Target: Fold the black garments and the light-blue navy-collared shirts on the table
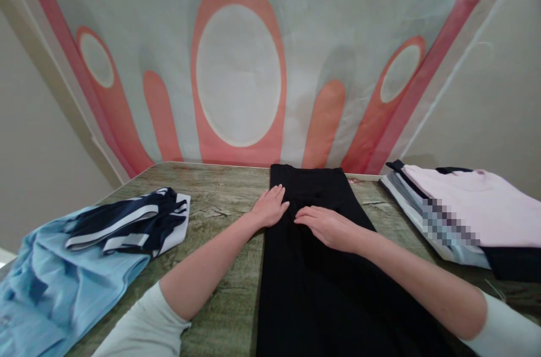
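A pair of black trousers [313,289] lies lengthwise on the wooden table, its waistband toward the wall and its legs running out of view at the bottom. My left hand [270,208] rests flat on the left edge of the trousers below the waistband, fingers stretched out. Over the middle of the same cloth is my right hand [327,226], palm down, its fingers extended and a little bent at the tips. I see no fabric gripped in either hand. Around the fingers the cloth shows slight creases, hard to make out in the black.
On the right stands a stack of folded clothes with a pink shirt [499,205] on top. At left, a light blue denim garment [80,289] lies loosely under a navy garment with white stripes [143,222]. Behind the wooden table [220,199] rises a wall with a pink-patterned covering [239,75].
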`<state>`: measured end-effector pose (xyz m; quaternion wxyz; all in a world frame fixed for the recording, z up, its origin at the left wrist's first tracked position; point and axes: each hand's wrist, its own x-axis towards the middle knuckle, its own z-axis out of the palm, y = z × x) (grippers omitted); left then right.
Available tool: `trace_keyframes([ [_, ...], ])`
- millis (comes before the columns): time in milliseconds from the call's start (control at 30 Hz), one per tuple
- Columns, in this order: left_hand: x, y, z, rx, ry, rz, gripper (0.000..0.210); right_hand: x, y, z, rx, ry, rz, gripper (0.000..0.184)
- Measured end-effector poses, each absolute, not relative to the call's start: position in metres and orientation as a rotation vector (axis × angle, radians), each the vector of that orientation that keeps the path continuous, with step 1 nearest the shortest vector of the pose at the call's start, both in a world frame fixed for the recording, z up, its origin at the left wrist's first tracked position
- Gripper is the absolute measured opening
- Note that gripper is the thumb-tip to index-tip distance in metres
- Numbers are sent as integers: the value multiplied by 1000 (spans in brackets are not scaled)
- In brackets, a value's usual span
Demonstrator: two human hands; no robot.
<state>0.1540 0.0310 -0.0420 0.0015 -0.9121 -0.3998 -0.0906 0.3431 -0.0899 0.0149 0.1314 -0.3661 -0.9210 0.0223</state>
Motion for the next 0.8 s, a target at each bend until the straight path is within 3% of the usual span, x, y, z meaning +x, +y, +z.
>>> trace_keyframes([
  [267,155,27,-38,-2867,-1263,-286,58,346,-68,-5,-1141,-2605,75,27],
  [467,156,26,-36,-2885,-1269,-271,59,352,-77,-6,-1063,-2503,125,32],
  [800,145,46,-33,-2915,-1274,-72,60,348,-84,-1,-1037,-2494,221,24],
])
